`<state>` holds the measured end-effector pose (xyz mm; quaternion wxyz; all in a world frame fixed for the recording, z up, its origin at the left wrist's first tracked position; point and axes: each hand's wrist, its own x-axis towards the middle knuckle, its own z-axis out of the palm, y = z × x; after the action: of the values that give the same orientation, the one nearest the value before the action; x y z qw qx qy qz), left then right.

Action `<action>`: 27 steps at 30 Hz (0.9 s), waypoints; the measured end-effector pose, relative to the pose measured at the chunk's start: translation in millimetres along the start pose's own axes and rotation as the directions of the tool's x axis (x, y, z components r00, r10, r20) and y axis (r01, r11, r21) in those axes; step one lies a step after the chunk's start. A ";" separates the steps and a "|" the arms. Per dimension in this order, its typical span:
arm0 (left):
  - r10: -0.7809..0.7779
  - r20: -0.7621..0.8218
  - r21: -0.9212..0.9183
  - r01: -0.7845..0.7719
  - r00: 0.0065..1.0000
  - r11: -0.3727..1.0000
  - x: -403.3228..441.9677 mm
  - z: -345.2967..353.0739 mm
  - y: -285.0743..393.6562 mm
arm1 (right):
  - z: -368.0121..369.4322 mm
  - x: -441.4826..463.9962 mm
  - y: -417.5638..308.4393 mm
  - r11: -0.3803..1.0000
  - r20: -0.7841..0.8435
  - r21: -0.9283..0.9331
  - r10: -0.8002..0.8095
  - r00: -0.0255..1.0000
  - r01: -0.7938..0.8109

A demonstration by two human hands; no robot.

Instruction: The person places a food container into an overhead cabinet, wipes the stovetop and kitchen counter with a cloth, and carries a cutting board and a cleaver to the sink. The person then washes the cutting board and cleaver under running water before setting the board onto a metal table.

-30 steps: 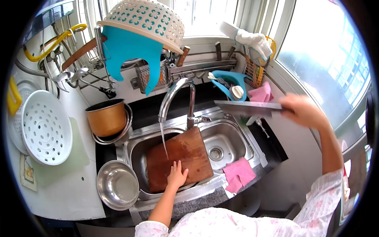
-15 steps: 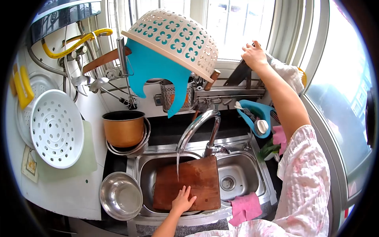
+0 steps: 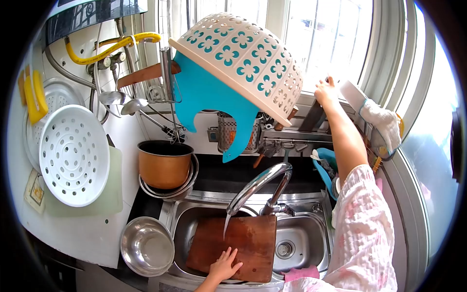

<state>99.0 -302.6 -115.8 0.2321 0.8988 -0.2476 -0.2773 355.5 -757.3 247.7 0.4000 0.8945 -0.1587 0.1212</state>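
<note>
A brown wooden cutting board (image 3: 243,243) lies across the left sink basin, its right edge over the divider. My left hand (image 3: 224,265) rests flat on the board's lower part, fingers spread. Water from the curved chrome faucet (image 3: 258,187) runs onto the board above that hand. My right hand (image 3: 327,93) is stretched out to the knife rack by the window, closed at the top of a dark broad-bladed knife (image 3: 312,117). The blade slants down into the metal rack (image 3: 304,135); the grip is partly hidden by my fingers.
A beige colander (image 3: 253,53) and a turquoise plastic piece (image 3: 209,102) hang above the faucet. Left of the sink are a copper-coloured pot (image 3: 165,168) and a steel bowl (image 3: 147,246). A pink cloth (image 3: 300,274) lies at the front edge; a blue holder (image 3: 325,168) stands behind my right forearm.
The view has shifted, so the surroundings appear further right and the sink lower. My left hand stays on the board; my right hand remains at the knife, whose blade now stands steeper.
</note>
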 end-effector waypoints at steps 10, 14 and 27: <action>-0.004 0.032 0.032 0.003 0.999 0.999 -2.7 -8.7 5.2 | 78.0 -43.1 -42.3 0.990 -0.134 0.081 -0.108 0.985 0.119; 0.017 0.001 0.005 -0.017 1.000 1.000 0.6 -3.5 -0.6 | 29.3 -80.6 -33.5 0.859 -0.550 0.460 0.078 0.831 0.224; 0.084 -0.087 0.001 -0.084 0.993 0.996 -2.1 6.2 -4.8 | -173.7 -296.6 -191.1 -0.784 0.157 0.572 -0.183 0.971 -0.240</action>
<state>95.2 -299.5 -122.2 0.2552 0.8986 -0.2744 -0.2281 139.7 -450.6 129.4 -0.7440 0.6596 -0.0209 0.1053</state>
